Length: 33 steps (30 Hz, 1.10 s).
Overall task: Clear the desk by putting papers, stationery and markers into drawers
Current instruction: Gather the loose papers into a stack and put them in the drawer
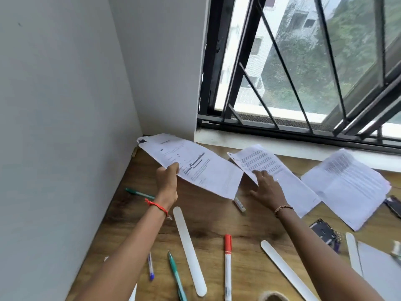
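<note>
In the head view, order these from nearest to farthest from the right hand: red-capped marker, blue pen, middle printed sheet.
1. middle printed sheet, by the window sill: the right hand rests its fingers on it.
2. red-capped marker, front centre, left of that hand.
3. blue pen, front left.

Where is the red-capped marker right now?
Head view, bottom centre: the red-capped marker lies on the wooden desk, between the long white strip to its left and the angled white strip to its right.
</note>
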Motion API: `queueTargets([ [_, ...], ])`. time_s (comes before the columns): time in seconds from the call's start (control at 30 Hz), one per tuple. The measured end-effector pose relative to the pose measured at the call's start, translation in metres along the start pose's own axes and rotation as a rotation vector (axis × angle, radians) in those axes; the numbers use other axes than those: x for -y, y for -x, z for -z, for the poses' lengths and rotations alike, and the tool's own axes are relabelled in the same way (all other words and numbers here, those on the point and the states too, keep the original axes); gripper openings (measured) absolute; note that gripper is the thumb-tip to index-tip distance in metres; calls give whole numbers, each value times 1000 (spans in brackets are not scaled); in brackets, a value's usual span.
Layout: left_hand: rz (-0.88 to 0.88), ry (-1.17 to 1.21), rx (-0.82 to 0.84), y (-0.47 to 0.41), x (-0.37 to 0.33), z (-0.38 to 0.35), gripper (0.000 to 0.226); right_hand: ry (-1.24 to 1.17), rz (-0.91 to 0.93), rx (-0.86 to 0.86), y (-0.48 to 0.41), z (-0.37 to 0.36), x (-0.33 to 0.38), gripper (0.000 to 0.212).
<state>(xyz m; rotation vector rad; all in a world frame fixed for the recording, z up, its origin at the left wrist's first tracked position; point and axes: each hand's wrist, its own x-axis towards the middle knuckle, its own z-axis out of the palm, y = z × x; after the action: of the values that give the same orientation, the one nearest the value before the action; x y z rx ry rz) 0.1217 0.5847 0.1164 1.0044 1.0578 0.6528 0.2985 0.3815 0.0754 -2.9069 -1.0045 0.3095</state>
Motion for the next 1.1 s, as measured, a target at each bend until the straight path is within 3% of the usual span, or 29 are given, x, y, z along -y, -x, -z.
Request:
queueTargets([
  [0.03,5,-29,11,0,1,-2,5,12,-22,52,3,-1,-8,58],
  [0.1,13,-92,43,1,6,-5,17,25,-48,74,8,1,-20,46],
  [0.33,-52,-179,110,17,16,-32,41,-203,8,-136,-2,34,-44,15],
  [0.47,-73,-218,134,27,21,-49,47,-341,27,-246,-10,62,-49,20],
  [0.63,-66,-193,220,38,23,-69,54,-407,118,-247,-6,88,-31,24],
  [0.93,-19,-183,385,52,21,-106,57,-218,420,-78,17,79,20,50],
  [1.1,57,-58,440,57,21,-114,42,-253,434,-53,33,70,27,41],
])
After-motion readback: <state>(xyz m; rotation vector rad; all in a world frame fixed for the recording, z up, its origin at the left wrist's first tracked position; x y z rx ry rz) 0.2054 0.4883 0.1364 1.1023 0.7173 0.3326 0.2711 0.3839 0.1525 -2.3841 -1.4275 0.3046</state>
